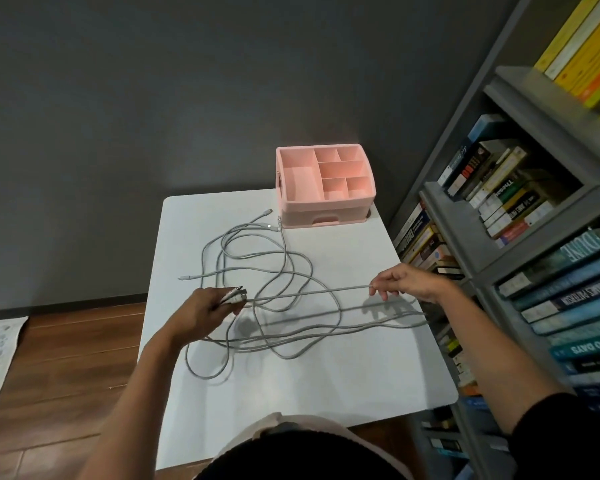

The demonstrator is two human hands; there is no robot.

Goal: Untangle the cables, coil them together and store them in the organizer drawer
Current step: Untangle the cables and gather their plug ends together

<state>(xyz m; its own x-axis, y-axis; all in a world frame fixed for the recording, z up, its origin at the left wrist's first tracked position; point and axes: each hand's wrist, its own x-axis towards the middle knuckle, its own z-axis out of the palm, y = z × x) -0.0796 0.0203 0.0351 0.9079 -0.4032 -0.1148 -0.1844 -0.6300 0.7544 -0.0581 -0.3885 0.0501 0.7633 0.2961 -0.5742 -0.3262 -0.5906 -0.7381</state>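
White table (326, 382) stands by a bookshelf (520, 216). Gray cables (274, 271) lie in loose tangled loops on the table. Left hand (210, 308) squeezes a bunch of cable ends. Right hand (407, 282) pinches one cable and holds it tight between both hands. Pink organizer (324, 183) sits at the far edge, its drawer shut.

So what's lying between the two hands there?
In the head view, a taut stretch of grey cable runs from the left hand, which grips several plug ends, to the right hand. Looser loops lie on the white table beneath.
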